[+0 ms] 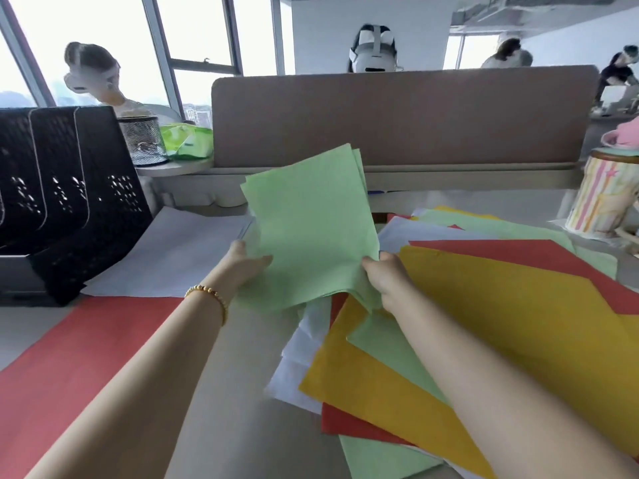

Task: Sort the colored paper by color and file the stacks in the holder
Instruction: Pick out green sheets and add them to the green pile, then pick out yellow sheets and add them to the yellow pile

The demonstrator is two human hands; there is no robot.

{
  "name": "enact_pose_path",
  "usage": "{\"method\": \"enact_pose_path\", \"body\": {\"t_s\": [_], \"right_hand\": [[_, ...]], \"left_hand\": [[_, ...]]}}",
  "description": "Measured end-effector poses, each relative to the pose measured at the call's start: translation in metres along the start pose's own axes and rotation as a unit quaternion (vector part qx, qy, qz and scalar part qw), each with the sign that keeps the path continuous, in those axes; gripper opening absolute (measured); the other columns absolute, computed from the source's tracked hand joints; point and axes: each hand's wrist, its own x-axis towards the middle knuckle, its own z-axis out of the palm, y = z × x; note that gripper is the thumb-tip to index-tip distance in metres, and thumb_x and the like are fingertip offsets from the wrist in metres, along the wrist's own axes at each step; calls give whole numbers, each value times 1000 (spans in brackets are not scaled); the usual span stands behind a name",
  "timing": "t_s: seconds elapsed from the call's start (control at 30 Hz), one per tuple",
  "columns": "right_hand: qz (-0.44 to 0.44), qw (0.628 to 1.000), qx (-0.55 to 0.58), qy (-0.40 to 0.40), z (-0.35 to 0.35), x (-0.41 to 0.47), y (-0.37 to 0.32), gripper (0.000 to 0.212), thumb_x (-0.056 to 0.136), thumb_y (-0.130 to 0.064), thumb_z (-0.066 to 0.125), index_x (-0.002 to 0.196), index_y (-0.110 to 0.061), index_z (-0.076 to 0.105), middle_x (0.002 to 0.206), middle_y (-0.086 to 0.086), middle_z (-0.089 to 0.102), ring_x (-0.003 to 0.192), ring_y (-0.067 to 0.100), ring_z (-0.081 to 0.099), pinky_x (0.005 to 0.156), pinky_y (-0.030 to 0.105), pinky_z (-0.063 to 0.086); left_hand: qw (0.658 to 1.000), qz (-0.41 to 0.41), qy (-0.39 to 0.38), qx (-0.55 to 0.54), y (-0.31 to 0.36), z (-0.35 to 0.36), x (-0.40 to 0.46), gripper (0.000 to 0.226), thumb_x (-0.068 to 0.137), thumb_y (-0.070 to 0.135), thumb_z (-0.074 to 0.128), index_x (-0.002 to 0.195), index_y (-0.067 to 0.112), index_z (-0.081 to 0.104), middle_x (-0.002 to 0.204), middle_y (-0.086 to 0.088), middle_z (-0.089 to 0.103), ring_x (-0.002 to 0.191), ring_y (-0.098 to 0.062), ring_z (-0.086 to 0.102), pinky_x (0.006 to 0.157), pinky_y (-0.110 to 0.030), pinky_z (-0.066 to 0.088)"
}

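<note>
Green sheets [311, 223], several deep, stand lifted off the desk at centre frame, their upper corners fanned out of register toward 12 o'clock. We note the left hand [247, 262] gripping the bundle's lower left edge, thumb laid over the front face, and the right hand [383, 274] pinching the lower right corner, fingers curled round the paper. The unsorted pile [484, 323] of yellow, red, green and white sheets spreads from 3 to 5 o'clock of the bundle. A red sheet [79, 347] lies at 7 o'clock, white sheets [166, 254] at 9 o'clock, and the black holder [69, 188] stands beyond them at 9 to 10 o'clock.

We judge the paper light, thin and limp: the lower edge already sags and creases between the hands. Loose sheets will likely slide on one another. We recommend holding both side edges and tapping the bottom edge square on the desk before filing.
</note>
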Motion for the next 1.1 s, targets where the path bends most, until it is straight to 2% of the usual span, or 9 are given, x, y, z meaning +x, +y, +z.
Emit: {"method": "enact_pose_path", "body": {"t_s": [0.2, 0.33, 0.5, 0.6, 0.7, 0.8, 0.9, 1.03, 1.1], "right_hand": [[17, 998, -53, -14, 42, 33, -15, 35, 96, -13, 39, 130, -5, 46, 125, 15, 55, 111, 33, 55, 85, 34, 46], [-30, 985, -164, -32, 60, 41, -21, 38, 95, -14, 45, 132, -4, 40, 132, 15, 50, 117, 32, 52, 80, 30, 41], [-132, 901, -412, -19, 66, 31, -8, 54, 89, -7, 49, 138, -3, 27, 138, 17, 38, 127, 35, 37, 100, 40, 36], [-153, 848, -507, -30, 59, 28, -6, 42, 91, -19, 48, 131, -8, 40, 140, 15, 30, 130, 35, 24, 109, 47, 22], [-135, 838, -525, -62, 39, 28, 0, 39, 96, -34, 41, 129, -13, 49, 148, 12, 23, 140, 32, 12, 114, 53, 4], [-158, 867, -472, -12, 5, 26, 11, 38, 97, -34, 38, 129, -17, 50, 144, 8, 34, 139, 28, 18, 115, 52, 6], [-166, 884, -437, 23, -38, 14, 20, 39, 97, -31, 42, 133, -21, 47, 143, 3, 38, 137, 25, 23, 116, 48, 11], [-132, 875, -465, -24, -98, -17, 30, 50, 94, -43, 48, 139, -24, 40, 152, 0, 26, 142, 25, 18, 117, 45, 14], [-106, 861, -492, -77, -124, -36, 32, 65, 90, -53, 49, 146, -26, 30, 157, -2, 15, 145, 24, 8, 118, 46, 9]], "left_hand": [[985, 48, 9, 166, -7, -10, 27, 49, 85, 15, 63, 132, 15, 48, 128, -12, 52, 107, -27, 56, 82, -25, 44], [950, 78, 106, 283, -14, -10, 41, 50, 84, 13, 57, 133, 19, 49, 135, -16, 43, 126, -32, 40, 101, -36, 38], [881, 120, 86, 450, -23, 8, 43, 45, 91, 23, 52, 135, 22, 44, 153, -13, 19, 141, -31, 15, 115, -50, 13], [883, 111, 43, 453, -24, 19, 40, 36, 94, 13, 36, 126, 20, 54, 137, -10, 48, 132, -30, 34, 114, -53, 13], [890, 122, 61, 435, -18, 25, 34, 37, 93, 11, 38, 125, 20, 56, 133, -8, 52, 129, -30, 38, 113, -47, 17], [938, 162, 60, 299, 3, 43, 15, 37, 93, 13, 43, 128, 17, 55, 135, -12, 51, 121, -32, 47, 101, -34, 37], [952, 217, 34, 213, 28, 75, -21, 34, 93, 11, 45, 124, 13, 58, 130, -10, 55, 116, -28, 51, 89, -26, 39], [961, 233, 7, 148, 43, 118, -68, 29, 88, 7, 48, 112, 12, 64, 114, -7, 64, 106, -28, 57, 67, -23, 32], [968, 214, -11, 134, 45, 133, -84, 35, 88, 8, 49, 120, 14, 61, 120, -4, 62, 109, -23, 57, 71, -20, 35]]}}
